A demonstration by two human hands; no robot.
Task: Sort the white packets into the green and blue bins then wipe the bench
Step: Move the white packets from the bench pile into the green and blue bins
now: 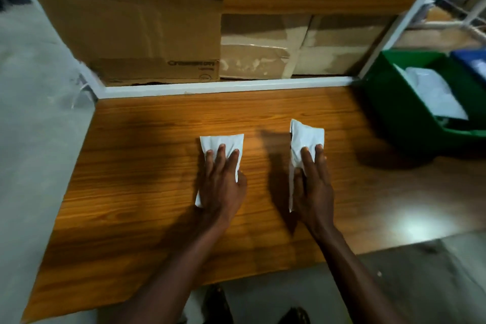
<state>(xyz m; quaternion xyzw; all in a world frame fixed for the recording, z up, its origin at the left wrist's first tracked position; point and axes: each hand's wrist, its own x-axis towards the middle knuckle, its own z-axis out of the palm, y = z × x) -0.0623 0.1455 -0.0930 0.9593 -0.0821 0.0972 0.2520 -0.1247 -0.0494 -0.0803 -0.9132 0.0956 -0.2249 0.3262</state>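
Left hand flat, fingers spread, pressing white packet onto counter; right hand pressing second packet, nearer green bin; neither clenched.

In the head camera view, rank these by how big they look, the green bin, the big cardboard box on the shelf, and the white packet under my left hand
1. Cardboard box, clearly the largest.
2. Green bin, though the frame edge cuts it off.
3. White packet under the left hand, smallest; the hand hides part of it.

The packet lies nearer the camera, so its true size is smaller still.
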